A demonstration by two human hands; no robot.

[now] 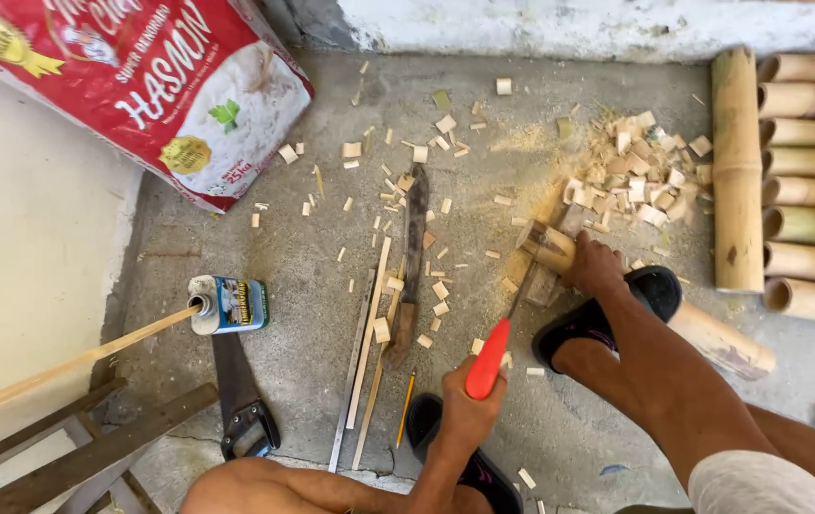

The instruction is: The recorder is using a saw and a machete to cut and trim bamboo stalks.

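I see my left hand (469, 411) closed around the red handle of a small saw (489, 358), its thin blade running far toward the bamboo piece (548, 247). My right hand (594, 265) grips that short bamboo piece, pressing it onto a wooden block (541, 284) on the concrete floor (312, 257) at centre. A black sandal (650, 290) sits just right of the block. Further right, cut bamboo tubes (807, 190) lie stacked, with a pile of offcuts (631, 171) to their left. A machete (411, 266), thin slats (369, 333) and a pencil (406, 407) lie left of my hands; a handsaw (241, 405) and spray can (228, 305) sit farther left.
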